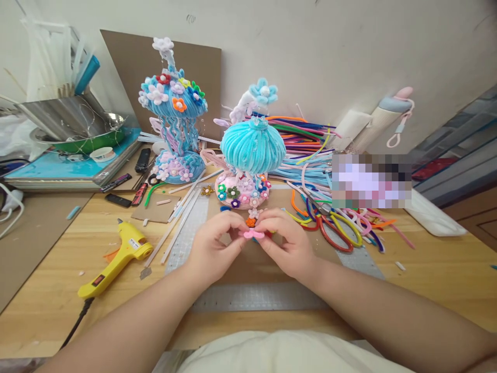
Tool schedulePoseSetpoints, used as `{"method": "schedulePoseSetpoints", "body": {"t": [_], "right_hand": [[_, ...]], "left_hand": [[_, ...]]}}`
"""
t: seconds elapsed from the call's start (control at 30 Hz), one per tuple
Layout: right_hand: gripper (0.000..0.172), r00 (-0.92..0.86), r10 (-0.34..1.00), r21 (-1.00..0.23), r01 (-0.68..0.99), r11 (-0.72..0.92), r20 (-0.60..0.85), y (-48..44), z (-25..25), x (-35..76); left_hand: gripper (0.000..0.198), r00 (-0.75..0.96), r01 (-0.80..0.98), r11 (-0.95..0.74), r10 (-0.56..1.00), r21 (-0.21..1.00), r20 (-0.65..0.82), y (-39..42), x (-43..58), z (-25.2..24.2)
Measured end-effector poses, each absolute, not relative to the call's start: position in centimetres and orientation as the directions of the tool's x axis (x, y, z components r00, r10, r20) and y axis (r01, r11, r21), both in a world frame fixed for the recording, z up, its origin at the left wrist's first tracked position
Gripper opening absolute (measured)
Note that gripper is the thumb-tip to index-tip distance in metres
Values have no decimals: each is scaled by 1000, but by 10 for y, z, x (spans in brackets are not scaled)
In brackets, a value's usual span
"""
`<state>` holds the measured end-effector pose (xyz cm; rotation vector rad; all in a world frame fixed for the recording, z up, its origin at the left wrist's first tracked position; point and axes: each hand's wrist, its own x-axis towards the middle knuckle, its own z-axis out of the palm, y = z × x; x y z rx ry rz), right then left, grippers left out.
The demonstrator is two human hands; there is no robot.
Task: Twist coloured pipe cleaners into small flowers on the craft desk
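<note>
Between my two hands is a small pink pipe-cleaner flower [253, 234], pinched from both sides. My left hand [217, 243] grips its left edge between thumb and fingers. On the opposite edge, my right hand [289, 246] pinches in the same way. Just beyond lie an orange flower [250, 222] and a pale flower [254, 213]. Behind them stands a pipe-cleaner jellyfish with a turquoise cap [253, 147], on a round pink base [243, 192] covered in small flowers. A brown cardboard sheet [248, 269] lies beneath my hands.
A yellow hot glue gun [116, 259] lies to the left with its cord. Red-and-yellow-handled scissors [336, 228] rest at right among loose pipe cleaners [298, 171]. A finished-looking blue jellyfish [174, 103] stands behind left. Clear glue sticks [180, 223] and a green bowl [89, 142] are also left.
</note>
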<state>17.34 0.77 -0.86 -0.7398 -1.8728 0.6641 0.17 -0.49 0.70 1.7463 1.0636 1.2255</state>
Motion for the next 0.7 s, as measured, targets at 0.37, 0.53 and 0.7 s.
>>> {"method": "schedulePoseSetpoints", "body": {"t": [0.37,0.53,0.7], "right_hand": [[16,-457,415,-303,299,905,787,5,4,181],[14,-387,373,-251,328,910,843,2,4,181],[9,-363,359,-226,360,905,860,0,6,182]], "left_hand": [[28,430,312,-820,572,479,699,-11,-9,6],[28,427,291,-838,546,463,721,-15,-8,12],[29,436,302,-842,539,447,720,-16,-9,12]]}}
